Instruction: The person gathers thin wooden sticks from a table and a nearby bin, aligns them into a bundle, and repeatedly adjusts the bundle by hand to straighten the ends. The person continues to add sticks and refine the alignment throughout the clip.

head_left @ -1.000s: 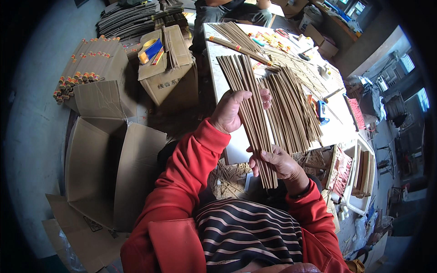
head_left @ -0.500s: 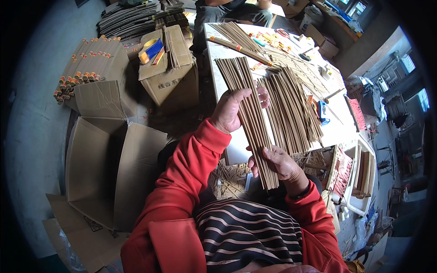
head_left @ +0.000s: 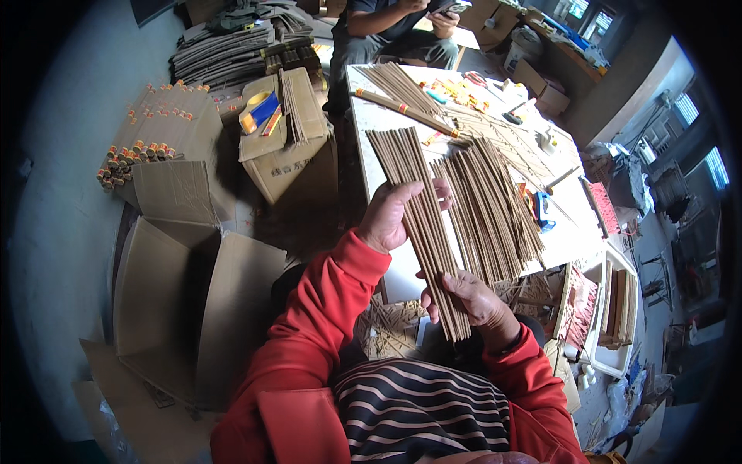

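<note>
A flat bundle of long brown incense sticks (head_left: pixel 423 224) slants in front of me, over the near edge of the white table (head_left: pixel 402 286). My left hand (head_left: pixel 389 216) is closed round its upper part, thumb on top and fingertips showing past the far side. Lower down, near the bottom ends, my right hand (head_left: pixel 475 297) pinches the bundle with the thumb in front and fingers behind. Just right of it lies a broad pile of similar incense sticks (head_left: pixel 495 220) on the table. Farther back, more sticks (head_left: pixel 398 87) lie beside a wrapped brown bundle (head_left: pixel 402 110).
An open cardboard box (head_left: pixel 166 298) stands at my left. Behind it are stacked banded bundles (head_left: pixel 143 155) and a closed carton (head_left: pixel 290 166) bearing a tape dispenser (head_left: pixel 259 112). A blue tool (head_left: pixel 543 210) lies on the table's right. Across it sits a person (head_left: pixel 386 27) holding a phone.
My view has tilted up, so the scene sits lower and more of the person across the table shows. Both hands keep their grip on the bundle, with little visible movement.
</note>
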Tool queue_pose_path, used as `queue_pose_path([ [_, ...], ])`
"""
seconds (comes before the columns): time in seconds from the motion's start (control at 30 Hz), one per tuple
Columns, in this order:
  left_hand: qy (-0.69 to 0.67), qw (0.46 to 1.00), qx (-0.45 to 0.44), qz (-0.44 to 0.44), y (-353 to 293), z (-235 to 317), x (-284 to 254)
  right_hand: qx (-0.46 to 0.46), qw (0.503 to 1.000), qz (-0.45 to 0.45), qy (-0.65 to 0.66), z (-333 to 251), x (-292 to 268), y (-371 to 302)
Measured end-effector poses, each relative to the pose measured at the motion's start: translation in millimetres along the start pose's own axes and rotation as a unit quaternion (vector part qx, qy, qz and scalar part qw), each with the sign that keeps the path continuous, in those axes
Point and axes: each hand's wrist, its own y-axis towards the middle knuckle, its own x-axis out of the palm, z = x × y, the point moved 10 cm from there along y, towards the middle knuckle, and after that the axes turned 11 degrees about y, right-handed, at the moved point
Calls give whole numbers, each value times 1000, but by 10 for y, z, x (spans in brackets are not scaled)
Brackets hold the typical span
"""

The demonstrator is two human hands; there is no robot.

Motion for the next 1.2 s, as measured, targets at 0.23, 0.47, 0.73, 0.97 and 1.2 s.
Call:
queue_pose_path([
  [0.23,53,998,20,6,73,-14,-130,-16,1000,4,-21,-68,18,36],
  [0.47,1,999,-19,34,40,-104,-151,-22,1000,11,-1,-11,-73,31],
  [0.73,15,999,-48,-4,56,-141,-113,-25,1000,-5,11,-13,-83,57],
  [0.97,-48,997,-59,-27,63,-188,-98,-13,1000,9,26,-10,-126,50],
  [1.2,-37,995,-52,-76,64,-177,-39,-26,998,2,51,-24,-112,49],
])
